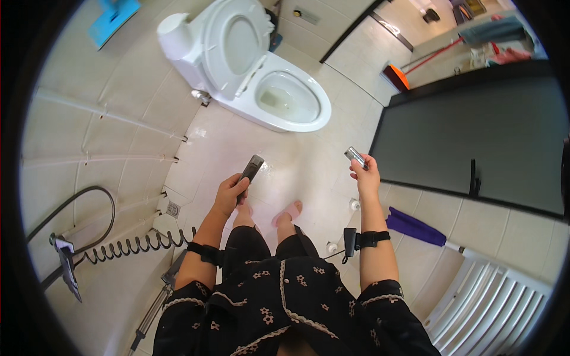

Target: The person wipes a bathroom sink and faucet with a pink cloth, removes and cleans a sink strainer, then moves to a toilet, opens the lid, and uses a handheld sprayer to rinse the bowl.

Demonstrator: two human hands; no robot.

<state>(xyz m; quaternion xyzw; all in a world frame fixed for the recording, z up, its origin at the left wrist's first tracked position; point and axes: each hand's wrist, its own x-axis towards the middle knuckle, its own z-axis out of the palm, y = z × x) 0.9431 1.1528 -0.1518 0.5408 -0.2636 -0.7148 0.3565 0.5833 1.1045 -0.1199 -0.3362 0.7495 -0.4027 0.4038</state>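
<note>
My left hand (231, 193) is wrapped round a dark, slim handheld object (252, 168) with a blunt far end; I cannot tell its kind. It points up and away, in front of my left leg. In my right hand (366, 175) a short silvery, shiny piece (355, 156) is pinched between thumb and fingers. Its kind is also unclear. The two hands are well apart, both held above the pale tiled floor (297, 160), on the near side of the toilet (303, 113). The toilet's lid and seat are raised.
A dark grey door (463, 130) stands at the right, with a purple cloth-like item (417, 226) and a white slatted rack (487, 291) nearer me. At the left are a coiled black hose (139, 245) and a blue flat-headed tool (114, 24). An orange dustpan (396, 77) lies beyond the door.
</note>
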